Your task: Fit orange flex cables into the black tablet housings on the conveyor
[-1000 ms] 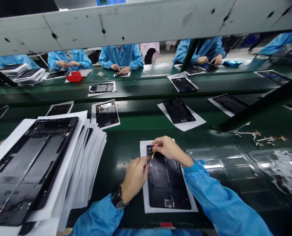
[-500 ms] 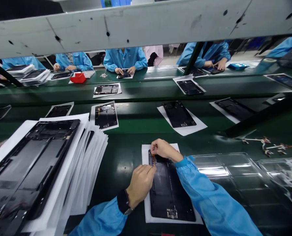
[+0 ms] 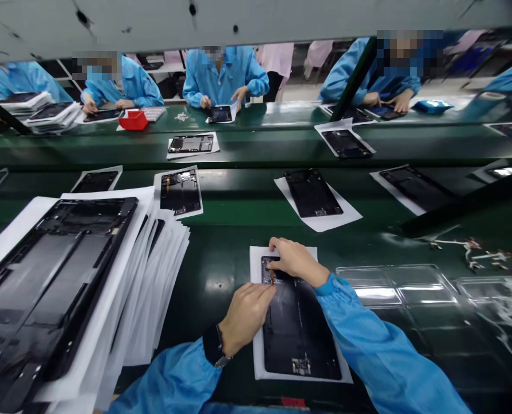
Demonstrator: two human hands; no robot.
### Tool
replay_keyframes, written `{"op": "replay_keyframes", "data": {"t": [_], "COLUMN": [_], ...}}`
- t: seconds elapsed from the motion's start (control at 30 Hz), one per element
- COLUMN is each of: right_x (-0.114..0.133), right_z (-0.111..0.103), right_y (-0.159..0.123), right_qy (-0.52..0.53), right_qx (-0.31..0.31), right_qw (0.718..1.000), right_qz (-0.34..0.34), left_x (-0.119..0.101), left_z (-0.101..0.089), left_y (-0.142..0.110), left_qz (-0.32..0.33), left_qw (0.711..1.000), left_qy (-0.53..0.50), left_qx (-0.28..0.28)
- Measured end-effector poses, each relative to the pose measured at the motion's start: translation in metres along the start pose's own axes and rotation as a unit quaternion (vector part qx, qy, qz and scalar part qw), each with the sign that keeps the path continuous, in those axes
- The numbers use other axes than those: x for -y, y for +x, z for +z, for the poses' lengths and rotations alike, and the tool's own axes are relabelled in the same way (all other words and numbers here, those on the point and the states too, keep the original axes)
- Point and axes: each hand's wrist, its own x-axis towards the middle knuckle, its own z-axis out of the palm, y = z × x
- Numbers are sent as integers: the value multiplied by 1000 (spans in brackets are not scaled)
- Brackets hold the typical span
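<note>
A black tablet housing (image 3: 301, 330) lies lengthwise before me on a white paper sheet (image 3: 259, 368). A narrow orange flex cable (image 3: 272, 277) runs near its upper left corner. My left hand (image 3: 247, 315), with a dark watch on the wrist, comes in from the lower left; its thumb and forefinger are pinched at the cable's lower end. Across the housing's top end reaches my right hand (image 3: 297, 261). Its thumb touches down beside the cable's upper end, while the forefinger bends over the top edge, a gap between them. The remaining right fingers are mostly hidden.
A tall stack of housings (image 3: 61, 287) interleaved with paper stands at left. Clear plastic trays (image 3: 404, 310) and small cable parts (image 3: 475, 253) lie right. More housings (image 3: 314, 192) rest on the green line, where co-workers sit opposite. A slanted post (image 3: 445, 213) stands right; a beam (image 3: 256, 26) crosses above.
The camera view has tilted up slightly. My right forefinger and thumb, close together before, have parted. My left hand keeps its pinch at the cable. Opposite, a co-worker's hand has lifted off a housing.
</note>
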Motion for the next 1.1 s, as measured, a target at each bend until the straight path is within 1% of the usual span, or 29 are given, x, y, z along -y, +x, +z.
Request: {"op": "replay_keyframes", "data": {"t": [0.07, 0.17, 0.3, 0.43, 0.53, 0.63, 0.7, 0.9, 1.1], "right_x": [-3, -5, 0, 4, 0, -7, -11, -17, -19], "right_z": [3, 4, 0, -1, 4, 12, 17, 20, 21], "right_y": [-4, -6, -6, -7, -8, -10, -12, -10, -6], "right_qy": [-2, -4, -32, -47, -50, -42, -27, 42, 55], "right_qx": [-8, -13, -8, -9, -33, -75, -91, -89, -100], "right_qw": [1000, 1000, 999, 998, 997, 994, 993, 993, 992], "right_qz": [-14, -21, -34, -46, -54, -68, -73, -59, -49], "left_x": [1, 2, 1, -1, -1, 0, 1, 0, -2], "left_z": [1, 2, 2, 0, 0, 2, 4, 6, 6], "left_y": [-2, -3, -2, 0, -1, -2, -3, -4, -5], "left_qz": [-4, -10, -9, -25, -23, -4, 7, 40, 57], "left_qw": [1000, 1000, 1000, 1000, 1000, 1000, 1000, 998, 994], "left_qy": [-4, -6, -3, -2, -13, -11, -6, 43, 77], "left_qx": [-9, -9, -10, -9, -14, -18, -9, 34, 54]}}
